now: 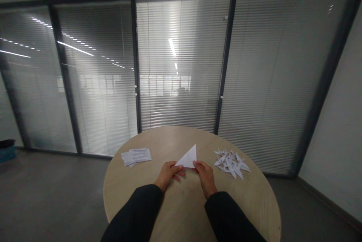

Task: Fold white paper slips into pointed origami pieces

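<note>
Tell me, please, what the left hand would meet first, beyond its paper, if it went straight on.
Likely the right hand, holding the other end of the white paper, though depth is unclear.

One head-worn view, facing forward and down across a round table (pixel 169 136).
From above the near side, it has the left hand (pixel 167 174) and right hand (pixel 206 178) close, below centre, and the glass partition (pixel 271 65) farther off (wide enough to catch floor (pixel 62 189) on both sides).

The underside of the white triangle (pixel 189 158) is hidden from me; print on the slips (pixel 140 155), left of centre, is too small to read; the left edge cuts off a blue object (pixel 7 153).
</note>
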The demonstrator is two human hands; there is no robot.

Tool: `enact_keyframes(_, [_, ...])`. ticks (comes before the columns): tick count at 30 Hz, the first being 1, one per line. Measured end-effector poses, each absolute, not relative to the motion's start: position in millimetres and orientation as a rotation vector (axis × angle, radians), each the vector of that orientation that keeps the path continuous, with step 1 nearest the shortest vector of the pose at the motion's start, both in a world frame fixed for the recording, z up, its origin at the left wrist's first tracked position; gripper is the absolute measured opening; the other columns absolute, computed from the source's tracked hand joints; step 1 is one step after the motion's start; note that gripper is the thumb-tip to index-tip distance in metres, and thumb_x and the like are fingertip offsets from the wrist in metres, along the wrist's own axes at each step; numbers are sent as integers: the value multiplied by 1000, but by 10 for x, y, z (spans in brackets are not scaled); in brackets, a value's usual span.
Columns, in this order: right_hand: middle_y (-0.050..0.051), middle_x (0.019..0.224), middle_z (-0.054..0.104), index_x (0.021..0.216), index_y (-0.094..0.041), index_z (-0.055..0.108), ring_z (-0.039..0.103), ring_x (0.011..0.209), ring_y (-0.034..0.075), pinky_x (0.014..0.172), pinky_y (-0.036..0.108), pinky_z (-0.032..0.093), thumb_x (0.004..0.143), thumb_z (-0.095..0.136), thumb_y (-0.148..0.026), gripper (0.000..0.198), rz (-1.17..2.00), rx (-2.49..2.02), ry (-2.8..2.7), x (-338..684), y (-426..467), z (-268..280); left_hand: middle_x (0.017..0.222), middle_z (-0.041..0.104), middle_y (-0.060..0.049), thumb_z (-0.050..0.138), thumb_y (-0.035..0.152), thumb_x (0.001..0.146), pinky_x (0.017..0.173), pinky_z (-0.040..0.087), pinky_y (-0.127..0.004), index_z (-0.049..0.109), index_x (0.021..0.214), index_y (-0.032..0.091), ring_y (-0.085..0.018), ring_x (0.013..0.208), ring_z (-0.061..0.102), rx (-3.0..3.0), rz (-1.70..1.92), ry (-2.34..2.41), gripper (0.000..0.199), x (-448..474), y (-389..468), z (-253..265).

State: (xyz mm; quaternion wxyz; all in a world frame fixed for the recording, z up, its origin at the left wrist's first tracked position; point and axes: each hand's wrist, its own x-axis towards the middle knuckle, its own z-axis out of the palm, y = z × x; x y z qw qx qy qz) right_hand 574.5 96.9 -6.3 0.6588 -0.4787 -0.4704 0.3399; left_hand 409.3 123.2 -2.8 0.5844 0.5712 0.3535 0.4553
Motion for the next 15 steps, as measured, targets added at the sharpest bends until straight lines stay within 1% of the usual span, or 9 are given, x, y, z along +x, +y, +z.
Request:
enact_keyframes(4, [4, 68, 70, 68, -17, 67, 63, 68, 23, 63, 30, 48, 60, 69, -56, 40, 821, -1079, -1091, 5706, 937, -5, 85, 72, -16, 75, 47, 60, 50, 49, -23, 68, 82, 8, -22, 72, 69, 1236, 1170, 854, 45, 4080, 1253, -15])
enact_keyframes(7, [4, 64, 69, 63, -17, 67, 62, 66, 22, 61, 29, 46, 60, 71, -53, 36, 854, -1093, -1131, 5684, 909, 34, 85, 72, -14, 76, 47, 59, 57, 51, -24, 68, 79, 9, -22, 79, 68, 1176, 1238, 855, 44, 4056, 1236, 21])
enact_keyframes(10, [3, 61, 68, 60, -17, 67, 62, 63, 21, 61, 29, 46, 60, 72, -50, 34, 891, -1087, -1193, 5669, 887, 49, 92, 72, -12, 74, 48, 61, 65, 52, -26, 69, 82, 11, -22, 85, 67, 1139, 1274, 821, 43, 4044, 1217, 49])
enact_keyframes(12, [3, 62, 69, 61, -16, 69, 62, 62, 21, 63, 30, 46, 59, 72, -50, 34, 937, -1077, -1240, 5656, 875, 50, 93, 72, -12, 75, 47, 60, 69, 52, -28, 70, 85, 11, -22, 84, 67, 1111, 1284, 796, 44, 4053, 1213, 51])
enact_keyframes(15, [4, 63, 71, 66, -16, 72, 64, 64, 23, 68, 33, 48, 57, 74, -51, 36, 1036, -1055, -1319, 5628, 862, 44, 86, 72, -13, 78, 46, 57, 73, 52, -31, 70, 84, 9, -21, 77, 66, 1092, 1287, 741, 47, 4085, 1219, 34])
